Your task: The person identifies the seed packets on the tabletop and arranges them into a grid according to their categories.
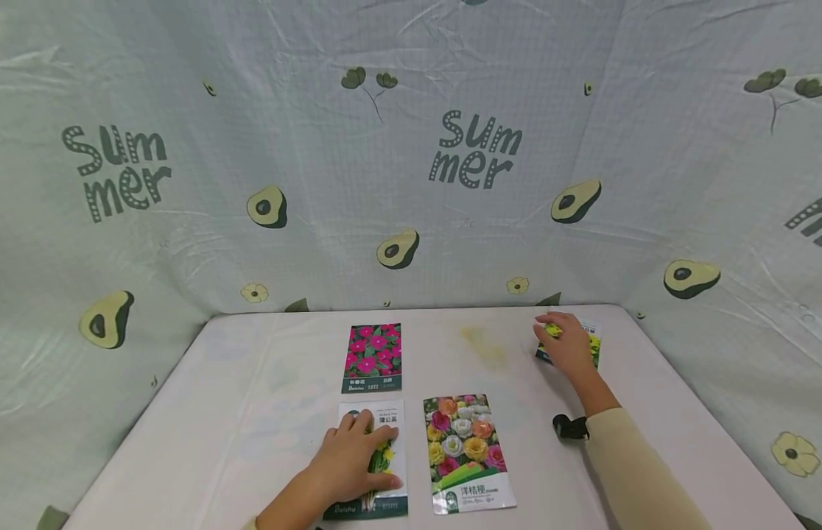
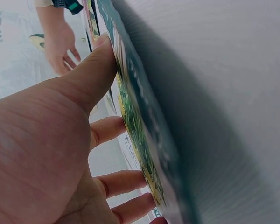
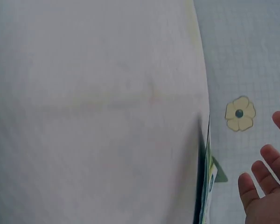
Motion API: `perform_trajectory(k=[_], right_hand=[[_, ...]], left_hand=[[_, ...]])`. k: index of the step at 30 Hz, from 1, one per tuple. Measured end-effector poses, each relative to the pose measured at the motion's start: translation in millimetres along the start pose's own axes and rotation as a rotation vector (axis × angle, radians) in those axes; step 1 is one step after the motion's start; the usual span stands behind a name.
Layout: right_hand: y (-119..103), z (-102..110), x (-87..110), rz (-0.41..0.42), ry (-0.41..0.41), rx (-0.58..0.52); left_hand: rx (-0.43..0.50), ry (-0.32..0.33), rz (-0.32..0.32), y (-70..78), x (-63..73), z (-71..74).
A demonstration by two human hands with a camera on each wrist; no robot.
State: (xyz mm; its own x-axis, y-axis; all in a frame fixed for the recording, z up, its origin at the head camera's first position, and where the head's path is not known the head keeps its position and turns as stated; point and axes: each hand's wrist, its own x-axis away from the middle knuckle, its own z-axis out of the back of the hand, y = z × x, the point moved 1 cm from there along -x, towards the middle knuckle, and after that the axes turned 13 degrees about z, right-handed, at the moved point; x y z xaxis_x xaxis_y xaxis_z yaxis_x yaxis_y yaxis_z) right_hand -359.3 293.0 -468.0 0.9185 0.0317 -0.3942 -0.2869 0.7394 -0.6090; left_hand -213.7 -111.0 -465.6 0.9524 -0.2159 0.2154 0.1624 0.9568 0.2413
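My left hand (image 1: 348, 458) rests on a white and green seed packet with yellow flowers (image 1: 383, 460) at the front of the table. In the left wrist view, its spread thumb and fingertips touch the face of that packet (image 2: 134, 123). My right hand (image 1: 565, 344) is over another seed packet with yellow flowers (image 1: 594, 344) near the back right corner, partly covering it. From the right wrist, loosely bent fingers (image 3: 267, 176) show apart from that packet (image 3: 206, 186), with nothing between them.
A packet with pink flowers (image 1: 373, 356) lies behind the left hand's packet. To its front right lies one with mixed-colour blooms (image 1: 468, 453). A printed sheet (image 1: 318, 162) hangs behind and beside the white table (image 1: 245, 412). A black device (image 1: 570, 427) sits on the right wrist.
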Motion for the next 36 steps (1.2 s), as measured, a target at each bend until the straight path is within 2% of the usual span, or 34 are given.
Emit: perform_trajectory(k=[9, 14, 36], right_hand=[[14.4, 9.3, -2.1, -0.015, 0.016, 0.007], [19.9, 10.2, -4.1, -0.036, -0.008, 0.032], [31.7, 18.6, -19.9, -0.126, -0.233, 0.287]], left_hand=[[0.006, 0.002, -0.003, -0.1, 1.1, 0.6], [0.008, -0.004, 0.001, 0.0, 1.1, 0.8], [0.009, -0.001, -0.010, 0.0, 0.6, 0.7]])
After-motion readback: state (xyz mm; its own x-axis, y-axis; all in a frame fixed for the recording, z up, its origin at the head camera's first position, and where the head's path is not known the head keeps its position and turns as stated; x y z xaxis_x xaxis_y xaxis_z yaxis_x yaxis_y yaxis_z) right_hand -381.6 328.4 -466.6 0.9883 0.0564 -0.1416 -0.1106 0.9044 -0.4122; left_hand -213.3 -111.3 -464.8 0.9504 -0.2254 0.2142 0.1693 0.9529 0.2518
